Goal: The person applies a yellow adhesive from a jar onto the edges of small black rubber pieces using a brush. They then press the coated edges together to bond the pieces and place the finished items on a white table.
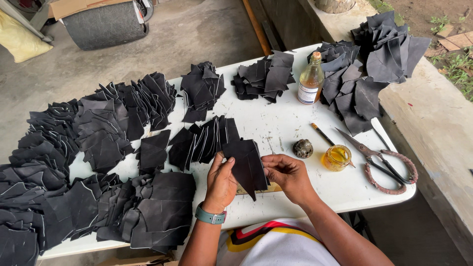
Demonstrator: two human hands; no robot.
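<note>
Your left hand [220, 181] and right hand [287, 173] pinch the black leather piece [248, 166] by its side edges, fingers pressed together; glue jar [337, 157] just right of it.

Thin stack of black leather pieces [248, 165], matte, angular, pale cut edges showing. Held upright-tilted above white table edge, point toward 6 o'clock, fanned row of like pieces at 10 o'clock.

White table on a concrete floor, daylight

A grey concrete floor [207, 34] lies beyond the table [354, 189]; a low concrete ledge [433, 128] runs along its right side.
</note>
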